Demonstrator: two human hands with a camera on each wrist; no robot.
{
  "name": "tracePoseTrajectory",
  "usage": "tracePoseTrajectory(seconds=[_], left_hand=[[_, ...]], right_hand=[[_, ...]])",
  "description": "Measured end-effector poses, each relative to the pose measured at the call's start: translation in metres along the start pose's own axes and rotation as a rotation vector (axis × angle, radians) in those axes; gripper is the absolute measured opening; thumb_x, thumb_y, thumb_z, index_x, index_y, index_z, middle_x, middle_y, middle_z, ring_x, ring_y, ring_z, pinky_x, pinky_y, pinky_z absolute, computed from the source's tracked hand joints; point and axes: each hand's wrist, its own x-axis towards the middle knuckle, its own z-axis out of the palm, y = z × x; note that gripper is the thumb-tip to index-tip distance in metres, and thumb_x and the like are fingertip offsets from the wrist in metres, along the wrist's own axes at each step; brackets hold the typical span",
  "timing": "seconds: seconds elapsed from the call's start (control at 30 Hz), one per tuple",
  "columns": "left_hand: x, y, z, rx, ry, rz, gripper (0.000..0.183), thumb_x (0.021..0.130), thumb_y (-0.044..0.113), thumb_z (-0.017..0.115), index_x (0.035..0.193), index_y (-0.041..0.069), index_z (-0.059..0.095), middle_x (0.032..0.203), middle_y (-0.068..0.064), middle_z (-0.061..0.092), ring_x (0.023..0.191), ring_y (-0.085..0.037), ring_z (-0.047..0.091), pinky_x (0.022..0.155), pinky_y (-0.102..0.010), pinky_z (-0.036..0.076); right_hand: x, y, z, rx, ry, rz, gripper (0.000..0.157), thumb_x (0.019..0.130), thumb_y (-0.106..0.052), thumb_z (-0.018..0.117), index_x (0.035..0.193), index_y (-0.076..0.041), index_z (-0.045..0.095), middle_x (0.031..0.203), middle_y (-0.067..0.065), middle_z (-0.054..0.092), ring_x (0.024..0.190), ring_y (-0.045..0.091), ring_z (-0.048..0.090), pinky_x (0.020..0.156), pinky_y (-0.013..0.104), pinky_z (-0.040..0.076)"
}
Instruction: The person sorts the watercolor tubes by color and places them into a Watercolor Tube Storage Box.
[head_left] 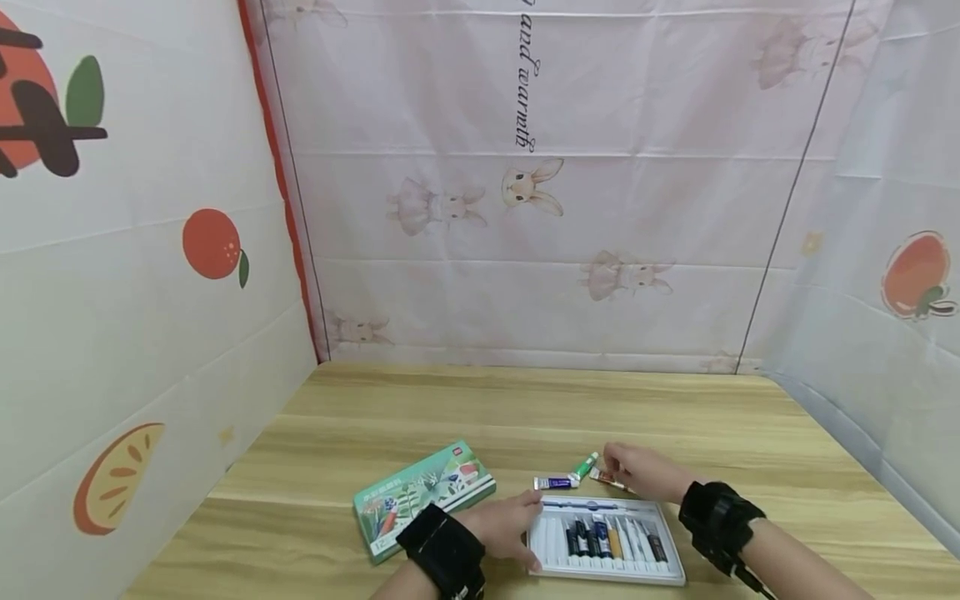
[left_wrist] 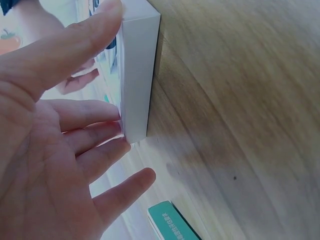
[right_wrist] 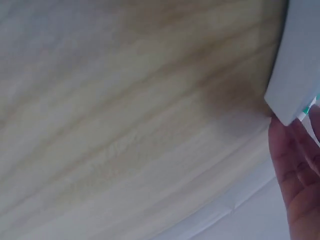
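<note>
A white plastic paint tray (head_left: 600, 575) lies near the front of the table, with several paint tubes and some bare slots. My left hand (head_left: 502, 525) holds its left end, thumb at the near corner and fingers at the far corner; the left wrist view shows the tray's white end (left_wrist: 137, 80) between them. Past the tray's far edge, my right hand (head_left: 647, 472) is at a reddish-brown paint tube (head_left: 609, 480), loosely curled; whether it grips the tube is hidden. To its left lie a green paint tube (head_left: 586, 466) and a purple-blue paint tube (head_left: 555, 483).
Left of the tray, a green illustrated box (head_left: 420, 496) lies flat and slanted, close to my left wrist. Printed cloth walls (head_left: 480, 317) enclose the wood-grain table (head_left: 465, 400) at the back and both sides. Black bands sit on both wrists.
</note>
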Motion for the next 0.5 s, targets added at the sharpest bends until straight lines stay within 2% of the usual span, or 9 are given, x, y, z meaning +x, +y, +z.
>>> tracePoseTrajectory(seconds=[0.1, 0.2, 0.37, 0.5], left_hand=[[0.001, 0.0, -0.001, -0.007, -0.003, -0.005, 0.079, 0.081, 0.04, 0.068, 0.144, 0.003, 0.038, 0.159, -0.009, 0.031, 0.145, -0.017, 0.027, 0.118, -0.03, 0.032], [0.001, 0.0, -0.001, -0.014, -0.004, -0.013, 0.079, 0.081, 0.04, 0.068, 0.144, 0.003, 0.038, 0.159, -0.008, 0.031, 0.145, -0.017, 0.027, 0.119, -0.03, 0.031], [0.0, -0.001, -0.001, -0.024, -0.001, -0.024, 0.079, 0.08, 0.039, 0.068, 0.144, 0.003, 0.038, 0.159, -0.008, 0.03, 0.145, -0.017, 0.026, 0.119, -0.03, 0.031], [0.0, -0.002, -0.001, -0.019, 0.001, -0.018, 0.079, 0.081, 0.039, 0.068, 0.144, 0.003, 0.038, 0.159, -0.008, 0.031, 0.145, -0.017, 0.027, 0.119, -0.03, 0.032]], right_hand=[[0.001, 0.0, -0.003, -0.043, -0.003, -0.04, 0.011, 0.087, 0.0, 0.058, 0.089, -0.011, 0.058, 0.082, -0.001, 0.061, 0.069, 0.006, 0.05, 0.057, 0.025, 0.049], [0.002, -0.002, -0.005, -0.037, -0.039, -0.087, 0.02, 0.085, 0.004, 0.057, 0.092, -0.012, 0.067, 0.085, 0.0, 0.064, 0.073, 0.007, 0.054, 0.061, 0.028, 0.053], [0.006, -0.007, -0.006, 0.016, -0.112, -0.112, 0.03, 0.083, 0.008, 0.055, 0.094, -0.012, 0.075, 0.087, 0.0, 0.065, 0.077, 0.007, 0.057, 0.066, 0.026, 0.055], [0.009, -0.011, -0.007, 0.027, -0.111, -0.098, 0.025, 0.084, 0.006, 0.056, 0.093, -0.008, 0.075, 0.087, 0.003, 0.066, 0.075, 0.008, 0.056, 0.064, 0.026, 0.053]])
